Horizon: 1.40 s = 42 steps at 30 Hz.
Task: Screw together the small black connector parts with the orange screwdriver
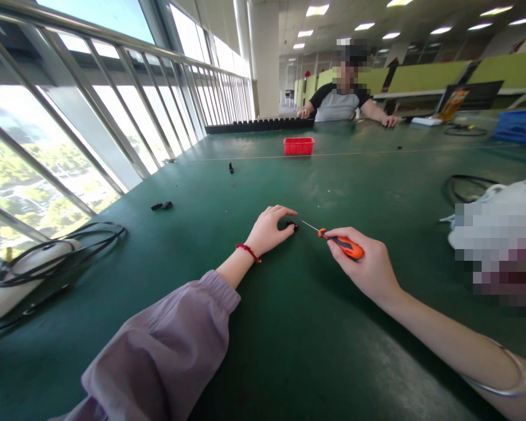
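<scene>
An orange and black screwdriver (350, 247) is gripped in my right hand (372, 263), its thin metal shaft pointing left toward my left hand. My left hand (269, 229) rests over the table, curved in a C shape, with thumb and fingers apart. Between them, against the thumb tip, lies a small black part (293, 224); its exact kind is too small to make out. The screwdriver's tip is just right of this part, with a slight gap visible.
The green table (254, 333) holds small black pieces (162, 206) at left and another black piece (231, 168) farther back. A red bin (298, 146) and a long black rack (258, 125) stand beyond. Cables (56, 254) lie left, a white bag (499, 216) right. A person (339, 105) sits opposite.
</scene>
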### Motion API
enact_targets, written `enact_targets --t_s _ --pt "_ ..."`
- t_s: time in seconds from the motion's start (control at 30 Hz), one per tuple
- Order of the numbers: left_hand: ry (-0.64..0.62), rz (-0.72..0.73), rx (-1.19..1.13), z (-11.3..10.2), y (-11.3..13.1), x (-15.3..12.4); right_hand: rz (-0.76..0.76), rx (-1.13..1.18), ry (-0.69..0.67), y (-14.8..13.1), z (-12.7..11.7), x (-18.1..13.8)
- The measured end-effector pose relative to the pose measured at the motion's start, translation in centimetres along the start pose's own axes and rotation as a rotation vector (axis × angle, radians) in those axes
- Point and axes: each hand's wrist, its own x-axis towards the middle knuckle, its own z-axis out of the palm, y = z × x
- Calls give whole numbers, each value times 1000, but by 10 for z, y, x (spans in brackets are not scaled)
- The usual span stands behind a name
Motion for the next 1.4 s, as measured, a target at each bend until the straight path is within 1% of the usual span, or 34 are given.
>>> enact_targets --t_s 0.1,0.27,0.4,0.63,0.87,1.23,1.4 --pt "-57 -5 1 1 -1 0 -36 -8 54 -1 0 0" --pt "0 -82 -3 1 1 1 -121 0 134 -2 -2 -3" --pt "17 -104 -27 1 3 1 -156 1 97 -3 -3 -4" --pt "19 -72 13 2 7 0 -151 1 45 -5 -1 -1" --pt "9 -77 -3 2 7 1 -122 6 17 -5 -1 -1" --pt "1 -62 14 2 5 2 -138 2 7 -4 -2 -2" --pt "-1 -65 6 2 6 1 -135 4 36 -6 -2 -1"
